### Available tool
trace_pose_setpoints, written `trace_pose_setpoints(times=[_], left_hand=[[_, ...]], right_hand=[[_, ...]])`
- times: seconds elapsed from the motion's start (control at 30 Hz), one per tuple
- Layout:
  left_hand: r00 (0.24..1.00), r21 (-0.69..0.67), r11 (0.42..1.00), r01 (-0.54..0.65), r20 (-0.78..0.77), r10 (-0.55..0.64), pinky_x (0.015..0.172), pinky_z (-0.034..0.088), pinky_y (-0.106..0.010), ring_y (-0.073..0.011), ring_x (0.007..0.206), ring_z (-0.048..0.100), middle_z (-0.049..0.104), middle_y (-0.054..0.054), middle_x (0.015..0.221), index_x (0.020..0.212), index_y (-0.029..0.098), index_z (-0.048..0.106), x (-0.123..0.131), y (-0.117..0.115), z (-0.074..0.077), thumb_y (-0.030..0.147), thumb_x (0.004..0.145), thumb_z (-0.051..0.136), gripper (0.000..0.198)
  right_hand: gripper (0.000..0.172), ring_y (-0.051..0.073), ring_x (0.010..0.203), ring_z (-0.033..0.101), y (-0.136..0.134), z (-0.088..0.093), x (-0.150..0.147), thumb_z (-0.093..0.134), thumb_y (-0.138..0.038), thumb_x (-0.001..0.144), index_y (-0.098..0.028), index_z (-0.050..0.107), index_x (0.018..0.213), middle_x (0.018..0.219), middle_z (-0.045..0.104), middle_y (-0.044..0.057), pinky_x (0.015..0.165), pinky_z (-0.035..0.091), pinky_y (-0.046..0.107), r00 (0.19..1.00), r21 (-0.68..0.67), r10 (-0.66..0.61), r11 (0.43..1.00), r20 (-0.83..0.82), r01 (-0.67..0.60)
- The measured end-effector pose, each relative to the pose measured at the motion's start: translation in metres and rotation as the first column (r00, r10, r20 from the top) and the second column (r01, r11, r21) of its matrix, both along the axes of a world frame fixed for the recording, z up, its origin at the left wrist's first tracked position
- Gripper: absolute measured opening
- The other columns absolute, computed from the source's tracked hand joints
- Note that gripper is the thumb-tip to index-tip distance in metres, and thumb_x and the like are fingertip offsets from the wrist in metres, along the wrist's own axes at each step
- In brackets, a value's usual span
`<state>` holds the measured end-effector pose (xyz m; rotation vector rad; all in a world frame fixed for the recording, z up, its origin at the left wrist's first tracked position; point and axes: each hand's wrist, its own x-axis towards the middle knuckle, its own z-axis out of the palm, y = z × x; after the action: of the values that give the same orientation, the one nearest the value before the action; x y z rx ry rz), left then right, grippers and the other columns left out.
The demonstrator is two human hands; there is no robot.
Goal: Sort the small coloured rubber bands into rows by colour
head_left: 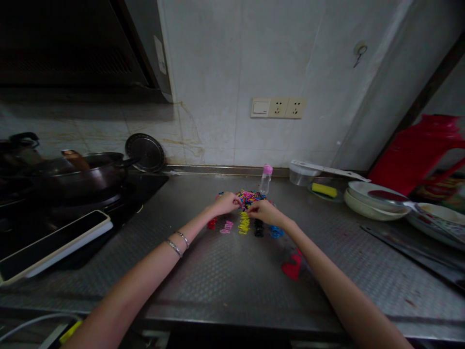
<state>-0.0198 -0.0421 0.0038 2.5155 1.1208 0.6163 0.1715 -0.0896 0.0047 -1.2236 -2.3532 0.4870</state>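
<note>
A heap of small mixed-colour bands [250, 197] lies on the metal counter. At its left edge is my left hand [227, 203], fingers pressed together; whatever they hold is too small to name. My right hand [264, 212] has its fingers pinched at the heap's front, just above the yellow group, and its contents cannot be made out. In front of the heap lie separate groups: red [212, 223], pink [227, 227], yellow [243, 223], black [259, 228] and blue [276, 231], the last partly beside my right wrist.
A pink-capped clear bottle [266, 179] stands behind the heap. A red heart-shaped piece [292, 266] lies near my right forearm. On the left are a pan [90, 177] and a phone [58, 242]; on the right, a yellow sponge [324, 190] and stacked bowls [374, 206].
</note>
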Motion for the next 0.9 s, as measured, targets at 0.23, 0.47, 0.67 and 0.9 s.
trace_pose_setpoints(times=[0.23, 0.47, 0.67, 0.9], left_hand=[[0.964, 0.103, 0.994, 0.033, -0.264, -0.004, 0.056, 0.036, -0.021, -0.0158, 0.067, 0.058, 0.067, -0.005, 0.076, 0.086, 0.023, 0.069, 0.022, -0.004, 0.011, 0.022, 0.071, 0.055, 0.021], [0.907, 0.192, 0.981, 0.014, -0.415, 0.068, 0.063, 0.042, -0.023, -0.0191, 0.077, 0.061, 0.067, -0.005, 0.084, 0.089, 0.024, 0.067, 0.025, -0.006, 0.012, 0.025, 0.073, 0.051, 0.023], [0.909, 0.219, 0.976, -0.018, -0.403, 0.108, 0.065, 0.043, -0.024, -0.0196, 0.079, 0.061, 0.067, -0.006, 0.085, 0.088, 0.024, 0.068, 0.024, -0.003, 0.008, 0.027, 0.075, 0.049, 0.023], [0.938, 0.207, 0.977, -0.043, -0.329, 0.111, 0.061, 0.04, -0.024, -0.0187, 0.071, 0.06, 0.067, -0.006, 0.078, 0.082, 0.022, 0.07, 0.025, 0.004, 0.004, 0.027, 0.074, 0.05, 0.022]], right_hand=[[0.019, 0.013, 0.068, 0.058, 0.001, 0.001, 0.005, 0.054, -0.02, 0.072, -0.016, 0.07, 0.082, 0.076, 0.068, 0.003, 0.064, 0.042, 0.021, 1.0, 0.001, -0.024, 1.0, -0.001, 0.024], [0.019, 0.012, 0.065, 0.057, 0.005, -0.002, 0.009, 0.052, -0.017, 0.072, -0.015, 0.07, 0.078, 0.073, 0.067, 0.003, 0.061, 0.04, 0.021, 1.0, 0.062, -0.023, 0.998, -0.012, 0.024], [0.019, 0.012, 0.063, 0.056, 0.009, -0.007, 0.014, 0.052, -0.018, 0.071, -0.016, 0.07, 0.078, 0.072, 0.067, 0.002, 0.06, 0.039, 0.021, 0.997, 0.085, -0.073, 0.994, -0.01, 0.074], [0.021, 0.012, 0.063, 0.056, 0.01, -0.009, 0.019, 0.05, -0.022, 0.074, -0.016, 0.069, 0.078, 0.071, 0.066, 0.002, 0.06, 0.04, 0.02, 0.993, 0.096, -0.111, 0.989, -0.045, 0.115]])
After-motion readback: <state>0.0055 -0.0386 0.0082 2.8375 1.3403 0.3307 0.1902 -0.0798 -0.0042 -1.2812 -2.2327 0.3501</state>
